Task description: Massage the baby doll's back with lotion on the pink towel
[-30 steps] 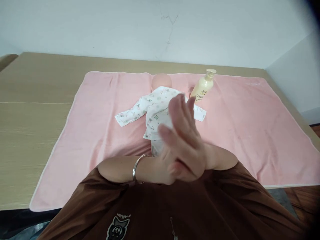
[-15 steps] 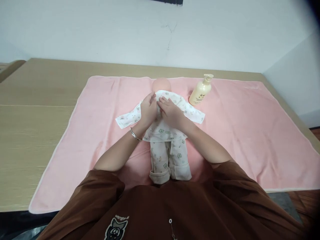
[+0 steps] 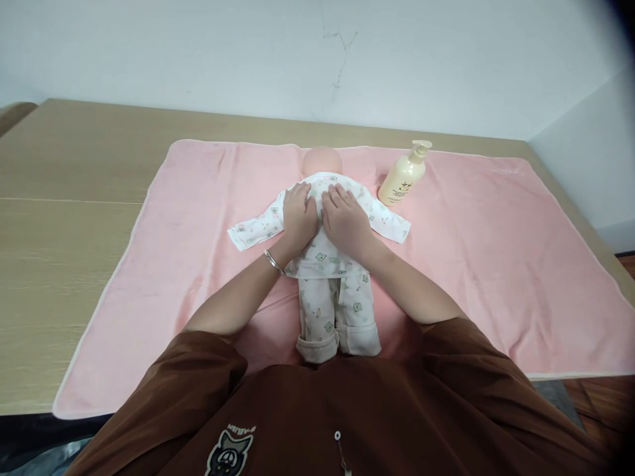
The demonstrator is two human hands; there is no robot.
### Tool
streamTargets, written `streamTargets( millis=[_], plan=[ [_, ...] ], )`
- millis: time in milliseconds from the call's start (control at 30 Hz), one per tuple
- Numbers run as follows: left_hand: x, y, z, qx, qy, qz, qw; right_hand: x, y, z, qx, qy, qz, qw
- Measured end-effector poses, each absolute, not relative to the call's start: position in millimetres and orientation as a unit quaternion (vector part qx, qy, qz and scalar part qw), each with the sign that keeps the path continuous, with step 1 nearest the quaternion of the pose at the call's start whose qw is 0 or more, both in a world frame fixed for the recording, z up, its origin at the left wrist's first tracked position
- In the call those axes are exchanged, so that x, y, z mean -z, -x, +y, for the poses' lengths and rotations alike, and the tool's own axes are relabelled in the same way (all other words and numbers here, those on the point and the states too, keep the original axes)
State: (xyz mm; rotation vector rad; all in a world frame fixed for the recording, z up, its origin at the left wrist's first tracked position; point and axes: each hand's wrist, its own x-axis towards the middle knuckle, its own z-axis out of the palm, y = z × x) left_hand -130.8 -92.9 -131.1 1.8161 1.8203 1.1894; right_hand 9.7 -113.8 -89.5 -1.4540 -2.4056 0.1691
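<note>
Hands lay flat and side by side on the white shirt (image 3: 321, 254) of a baby doll (image 3: 322, 160), with a small gap between them. The left hand (image 3: 344, 219) and the right hand (image 3: 299, 217) were not holding anything. The doll, with its rolled-up pants (image 3: 318, 311), was on a pink blanket (image 3: 486, 251) on the wooden table (image 3: 59, 251). A creamy yellow pump bottle (image 3: 403, 178) was near the doll's head, over the left sleeve.
</note>
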Motion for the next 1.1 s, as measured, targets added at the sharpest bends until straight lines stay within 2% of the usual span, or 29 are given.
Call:
streamTargets(
  millis=[133,333,467,600,767,900,1000,1100],
  plan=[
    [133.2,131.5,-92.4,-0.41,-0.636,0.634,0.159,87.8,-22.1,-88.0,-0.131,0.458,-0.869,0.134],
    [134.4,129.8,-93.8,-0.418,-0.634,0.632,0.154,82.1,-28.3,-90.0,-0.099,0.607,-0.781,0.104],
    [133.9,131.6,-93.7,-0.421,-0.64,0.624,0.155,81.8,-9.8,-122.3,-0.066,0.519,-0.845,0.113],
    [135.7,132.2,-91.2,-0.425,-0.635,0.626,0.155,85.6,-13.3,-107.9,-0.117,0.441,-0.883,0.111],
    [137.6,128.7,-92.9,-0.417,-0.644,0.625,0.143,87.1,-32.5,-73.9,-0.16,0.495,-0.843,0.136],
    [136.2,128.8,-92.5,-0.412,-0.644,0.63,0.139,87.2,-21.0,-95.5,-0.11,0.577,-0.799,0.125],
    [131.5,130.6,-90.9,-0.384,-0.666,0.626,0.132,89.6,-8.5,-115.8,-0.068,0.535,-0.829,0.145],
    [124.9,127.7,-97.0,-0.351,-0.685,0.627,0.123,92.3,-9.9,-108.4,-0.09,0.486,-0.855,0.158]
  ],
)
